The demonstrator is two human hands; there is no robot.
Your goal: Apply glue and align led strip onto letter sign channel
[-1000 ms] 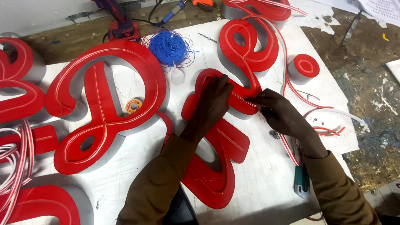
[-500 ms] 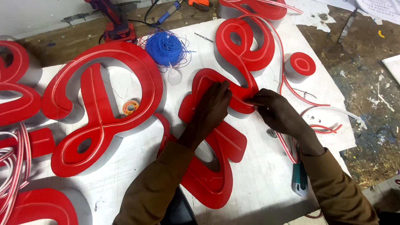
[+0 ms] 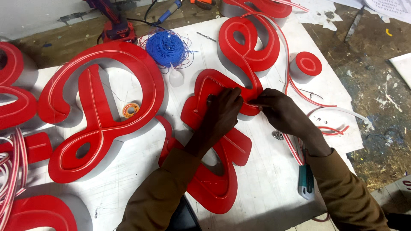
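A large red curved sign letter lies face up on the white board in front of me. My left hand presses flat on the letter's upper part, fingers spread along a groove. My right hand pinches a thin red-and-white flexible strip at the letter's upper right edge, beside my left fingertips. The strip runs up and around the looped red letter behind.
A big red looped letter lies to the left with a small tape roll inside it. A blue wire tangle, a red power tool, a small round red piece and a teal utility knife lie around.
Both hands stay on the same spot of the letter; the fingers shift slightly along the strip. The view has drifted a little.
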